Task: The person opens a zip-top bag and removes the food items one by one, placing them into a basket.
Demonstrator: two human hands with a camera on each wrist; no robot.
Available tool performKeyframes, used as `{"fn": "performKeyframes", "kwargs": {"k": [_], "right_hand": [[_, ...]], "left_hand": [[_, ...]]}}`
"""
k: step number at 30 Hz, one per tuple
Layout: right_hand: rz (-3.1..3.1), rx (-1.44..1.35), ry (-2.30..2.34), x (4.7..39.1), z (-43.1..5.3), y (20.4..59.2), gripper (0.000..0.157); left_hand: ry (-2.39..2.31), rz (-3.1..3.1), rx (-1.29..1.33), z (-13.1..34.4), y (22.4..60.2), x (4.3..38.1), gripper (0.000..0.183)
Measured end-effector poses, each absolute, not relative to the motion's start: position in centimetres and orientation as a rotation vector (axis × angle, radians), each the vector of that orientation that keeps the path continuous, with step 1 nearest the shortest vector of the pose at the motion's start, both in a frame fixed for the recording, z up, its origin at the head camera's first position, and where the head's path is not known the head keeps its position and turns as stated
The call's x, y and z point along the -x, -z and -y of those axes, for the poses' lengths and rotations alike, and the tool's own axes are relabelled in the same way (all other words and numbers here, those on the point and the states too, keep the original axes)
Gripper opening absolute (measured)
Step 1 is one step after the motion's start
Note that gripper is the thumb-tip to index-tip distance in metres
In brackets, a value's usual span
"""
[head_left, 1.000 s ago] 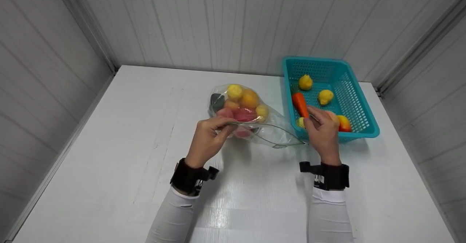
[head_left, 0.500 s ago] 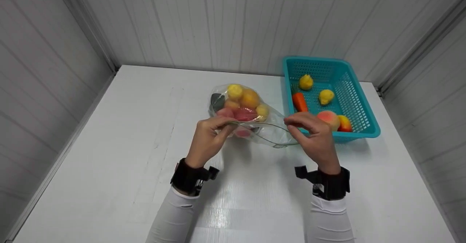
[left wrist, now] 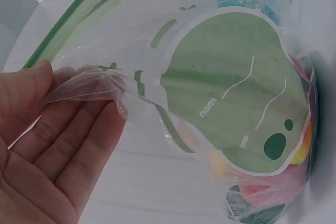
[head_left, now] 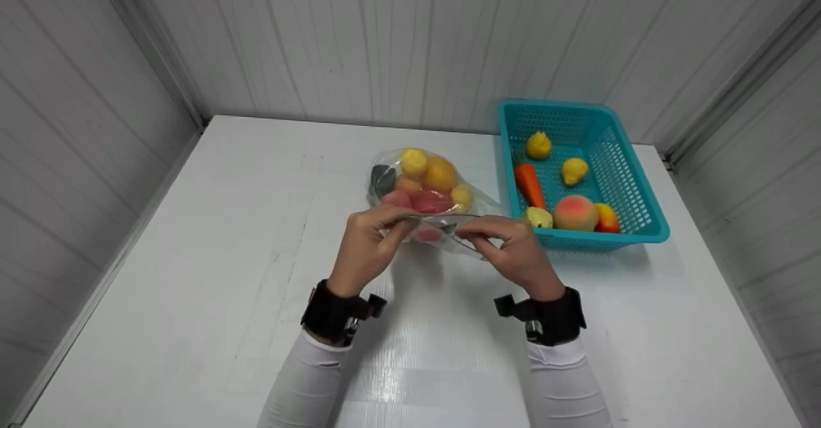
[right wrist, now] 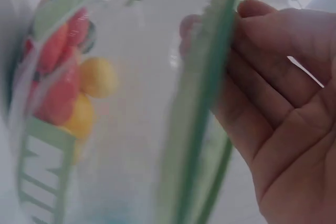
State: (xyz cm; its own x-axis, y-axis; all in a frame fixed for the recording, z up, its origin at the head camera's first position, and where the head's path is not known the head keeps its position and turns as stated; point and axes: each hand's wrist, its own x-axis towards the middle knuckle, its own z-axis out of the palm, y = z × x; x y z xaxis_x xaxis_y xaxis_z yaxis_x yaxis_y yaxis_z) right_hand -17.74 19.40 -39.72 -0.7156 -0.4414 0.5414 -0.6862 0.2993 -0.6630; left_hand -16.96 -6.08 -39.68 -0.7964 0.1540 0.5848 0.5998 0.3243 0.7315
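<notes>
A clear zip bag [head_left: 484, 206] stands tilted on the white table, full of toy fruit. Through its film I see a yellow fruit [head_left: 414, 161], an orange [head_left: 440, 173], red pieces and something dark green. My left hand [head_left: 369, 248] pinches the left end of the bag's green-edged mouth between thumb and fingers. Further right along that mouth, my right hand [head_left: 510, 248] pinches the zip strip [right wrist: 207, 98]. The mouth gapes between the two hands. A green printed patch [left wrist: 231, 87] with writing lines covers one side in the left wrist view.
At the back right stands a teal basket [head_left: 641, 190]. In it lie a carrot [head_left: 528, 185], a peach [head_left: 575, 214], a red-yellow fruit [head_left: 607, 218], two yellow fruits and a pale green one [head_left: 538, 217]. Panel walls [head_left: 397, 43] rise around the table [head_left: 256, 255].
My right hand has moved left from over the basket's near-left corner to the bag's mouth, pinching it nearer my left hand. My left hand has stayed in place.
</notes>
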Motion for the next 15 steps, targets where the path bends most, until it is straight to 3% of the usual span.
{"fn": "performKeyframes", "kwargs": {"k": [15], "right_hand": [[2.516,-0.860,-0.999,20.0,-16.7,43.1,0.019]], "left_hand": [[1.471,2.191,0.688,6.1,39.6,16.8,0.010]]}}
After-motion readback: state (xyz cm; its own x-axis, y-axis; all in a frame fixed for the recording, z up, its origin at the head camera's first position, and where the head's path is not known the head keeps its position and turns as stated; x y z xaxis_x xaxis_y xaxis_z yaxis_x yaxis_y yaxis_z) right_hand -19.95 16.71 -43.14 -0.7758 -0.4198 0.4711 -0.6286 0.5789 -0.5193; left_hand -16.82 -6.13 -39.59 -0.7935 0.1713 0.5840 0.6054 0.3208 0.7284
